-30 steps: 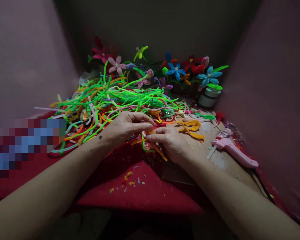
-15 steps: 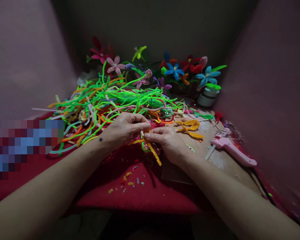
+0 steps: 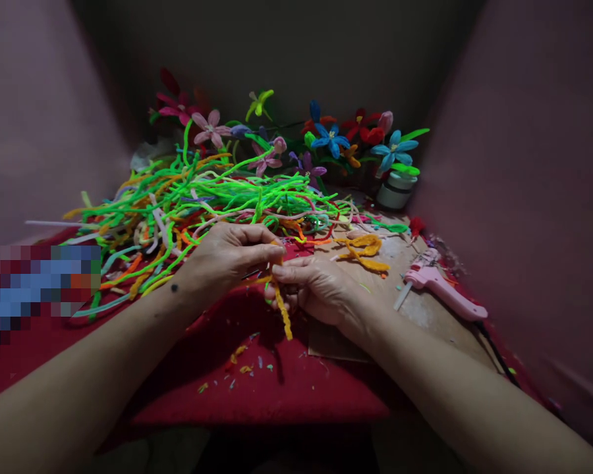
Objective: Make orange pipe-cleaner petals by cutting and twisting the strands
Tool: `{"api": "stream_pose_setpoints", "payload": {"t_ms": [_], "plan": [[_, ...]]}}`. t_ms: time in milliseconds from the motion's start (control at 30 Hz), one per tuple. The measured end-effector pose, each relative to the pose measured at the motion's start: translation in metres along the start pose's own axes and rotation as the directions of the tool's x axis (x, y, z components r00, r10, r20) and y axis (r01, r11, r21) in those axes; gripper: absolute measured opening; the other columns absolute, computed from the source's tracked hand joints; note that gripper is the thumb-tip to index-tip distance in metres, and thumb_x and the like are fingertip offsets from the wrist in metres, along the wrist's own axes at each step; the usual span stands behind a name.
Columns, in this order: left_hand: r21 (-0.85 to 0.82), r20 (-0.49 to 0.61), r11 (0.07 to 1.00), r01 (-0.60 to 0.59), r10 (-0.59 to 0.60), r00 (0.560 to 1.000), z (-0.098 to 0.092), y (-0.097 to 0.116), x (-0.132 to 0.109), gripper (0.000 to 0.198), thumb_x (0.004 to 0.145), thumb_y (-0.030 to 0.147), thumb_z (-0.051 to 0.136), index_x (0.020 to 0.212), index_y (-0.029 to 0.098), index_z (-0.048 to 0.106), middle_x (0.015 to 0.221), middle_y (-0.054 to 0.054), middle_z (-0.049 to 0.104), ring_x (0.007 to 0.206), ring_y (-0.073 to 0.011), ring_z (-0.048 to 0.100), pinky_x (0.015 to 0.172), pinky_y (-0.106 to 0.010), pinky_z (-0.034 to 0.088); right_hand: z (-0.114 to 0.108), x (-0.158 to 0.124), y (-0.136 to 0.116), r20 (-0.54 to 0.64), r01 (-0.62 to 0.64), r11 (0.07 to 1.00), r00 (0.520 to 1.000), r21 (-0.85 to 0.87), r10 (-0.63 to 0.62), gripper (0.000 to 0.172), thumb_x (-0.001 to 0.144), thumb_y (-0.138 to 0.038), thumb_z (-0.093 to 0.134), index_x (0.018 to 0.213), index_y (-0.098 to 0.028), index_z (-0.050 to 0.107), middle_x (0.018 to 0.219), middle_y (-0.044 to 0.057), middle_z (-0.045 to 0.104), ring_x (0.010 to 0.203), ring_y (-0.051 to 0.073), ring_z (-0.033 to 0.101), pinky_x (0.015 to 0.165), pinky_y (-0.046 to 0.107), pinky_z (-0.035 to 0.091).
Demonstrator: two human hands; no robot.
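Observation:
An orange pipe cleaner (image 3: 283,312) hangs down from between my two hands, its lower end looking twisted. My left hand (image 3: 230,253) pinches its upper part between thumb and fingertips. My right hand (image 3: 321,283) grips it just below, thumb and fingers pressed together; the tips of both hands nearly touch. Another orange strand sticks out to the left under the left fingers. Some green shows behind the right fingers, mostly hidden. Right of my hands, a looped orange pipe cleaner piece (image 3: 363,249) lies on a cardboard sheet (image 3: 340,339).
A tangled heap of pipe cleaners (image 3: 202,197), mostly green, spreads behind my hands. Fuzzy flowers (image 3: 331,138) stand at the back beside a small jar (image 3: 396,191). A pink glue gun (image 3: 445,289) rests on the cardboard at right. Scraps (image 3: 247,368) dot the red cloth (image 3: 257,401).
The whole view has shifted, so things appear slightly farther left. The hanging orange end now points more steeply downward. Both hands keep their pinch.

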State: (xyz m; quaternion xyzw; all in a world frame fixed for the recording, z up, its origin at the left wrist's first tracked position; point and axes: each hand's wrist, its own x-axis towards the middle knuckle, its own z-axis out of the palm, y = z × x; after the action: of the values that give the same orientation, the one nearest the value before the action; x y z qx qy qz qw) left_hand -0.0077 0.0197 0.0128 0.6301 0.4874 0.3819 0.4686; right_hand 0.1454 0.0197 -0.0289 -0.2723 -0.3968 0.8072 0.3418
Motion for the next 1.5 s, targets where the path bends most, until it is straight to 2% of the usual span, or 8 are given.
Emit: {"api": "stream_pose_setpoints", "payload": {"t_ms": [367, 567, 800, 967, 1067, 1167, 1333, 1500], "plan": [[0.241, -0.215, 0.961, -0.135, 0.188, 0.958, 0.013, 0.012, -0.007, 0.012, 0.066, 0.023, 0.064, 0.057, 0.016, 0.063, 0.056, 0.003, 0.058, 0.055, -0.0091, 0.049, 0.052, -0.018, 0.037, 0.009, -0.002, -0.005, -0.143, -0.049, 0.998, 0.989, -0.036, 0.044, 0.017, 0.062, -0.019, 0.074, 0.058, -0.013, 0.058, 0.047, 0.0, 0.061, 0.038, 0.009, 0.052, 0.042, 0.021, 0.041], [0.092, 0.02, 0.996, -0.006, 0.004, 1.0, 0.002, 0.001, 0.001, 0.013, 0.066, 0.03, 0.067, 0.068, 0.017, 0.067, 0.057, 0.002, 0.06, 0.052, -0.0097, 0.049, 0.049, -0.02, 0.037, 0.011, -0.005, -0.005, -0.247, 0.044, 0.992, 0.966, -0.117, -0.072, 0.014, 0.064, -0.013, 0.067, 0.053, -0.013, 0.058, 0.044, 0.0, 0.059, 0.034, 0.007, 0.047, 0.037, 0.02, 0.033], [0.366, -0.166, 0.888, -0.277, 0.355, 0.92, 0.014, 0.003, -0.006, 0.008, 0.067, 0.023, 0.064, 0.062, 0.017, 0.066, 0.066, 0.0, 0.061, 0.065, -0.0117, 0.053, 0.064, -0.022, 0.041, 0.012, -0.003, -0.004, -0.312, 0.036, 0.991, 0.947, -0.13, -0.076, 0.015, 0.061, -0.009, 0.062, 0.05, -0.014, 0.055, 0.038, -0.002, 0.053, 0.032, 0.007, 0.041, 0.037, 0.021, 0.031], [0.041, -0.159, 0.998, -0.05, 0.056, 0.986, 0.013, 0.005, -0.004, 0.019, 0.07, 0.031, 0.064, 0.061, 0.014, 0.063, 0.054, 0.002, 0.054, 0.049, -0.008, 0.044, 0.048, -0.021, 0.035, 0.009, -0.004, -0.004, -0.249, 0.053, 0.991, 0.965, -0.125, -0.083, 0.014, 0.061, -0.02, 0.069, 0.056, -0.013, 0.057, 0.045, 0.001, 0.059, 0.035, 0.009, 0.048, 0.04, 0.022, 0.038], [-0.08, -0.219, 0.993, -0.088, 0.068, 0.973, 0.006, 0.0, 0.001, 0.02, 0.073, 0.033, 0.062, 0.068, 0.014, 0.064, 0.053, 0.002, 0.052, 0.046, -0.0068, 0.04, 0.045, -0.02, 0.033, 0.006, -0.003, -0.004, -0.25, 0.032, 0.995, 0.967, -0.096, -0.055, 0.015, 0.06, -0.018, 0.07, 0.056, -0.013, 0.056, 0.045, 0.001, 0.058, 0.036, 0.01, 0.05, 0.041, 0.023, 0.042], [-0.09, -0.242, 0.987, -0.132, 0.107, 0.964, 0.001, -0.004, 0.005, 0.021, 0.075, 0.035, 0.061, 0.073, 0.014, 0.065, 0.056, 0.002, 0.052, 0.047, -0.007, 0.042, 0.046, -0.019, 0.034, 0.003, -0.001, -0.002, -0.261, 0.029, 0.997, 0.964, -0.074, -0.048, 0.013, 0.061, -0.016, 0.068, 0.057, -0.011, 0.057, 0.045, 0.002, 0.058, 0.035, 0.011, 0.05, 0.04, 0.023, 0.042], [-0.065, -0.077, 0.998, -0.011, 0.006, 0.997, 0.0, -0.005, 0.005, 0.027, 0.07, 0.036, 0.066, 0.086, 0.014, 0.067, 0.06, 0.001, 0.058, 0.049, -0.008, 0.046, 0.046, -0.02, 0.033, -0.002, 0.001, 0.001, -0.232, 0.056, 0.994, 0.97, -0.092, -0.076, 0.011, 0.061, -0.017, 0.069, 0.061, -0.009, 0.062, 0.048, 0.002, 0.059, 0.038, 0.01, 0.052, 0.042, 0.023, 0.042], [-0.004, -0.064, 1.0, 0.014, -0.014, 0.998, 0.002, -0.004, 0.004, 0.02, 0.068, 0.033, 0.066, 0.073, 0.013, 0.067, 0.051, 0.003, 0.054, 0.044, -0.0073, 0.042, 0.044, -0.021, 0.03, -0.003, -0.001, 0.0, -0.154, 0.061, 0.986, 0.984, -0.158, -0.086, 0.015, 0.061, -0.022, 0.072, 0.06, -0.01, 0.063, 0.053, 0.003, 0.062, 0.043, 0.009, 0.053, 0.047, 0.022, 0.041]]}}
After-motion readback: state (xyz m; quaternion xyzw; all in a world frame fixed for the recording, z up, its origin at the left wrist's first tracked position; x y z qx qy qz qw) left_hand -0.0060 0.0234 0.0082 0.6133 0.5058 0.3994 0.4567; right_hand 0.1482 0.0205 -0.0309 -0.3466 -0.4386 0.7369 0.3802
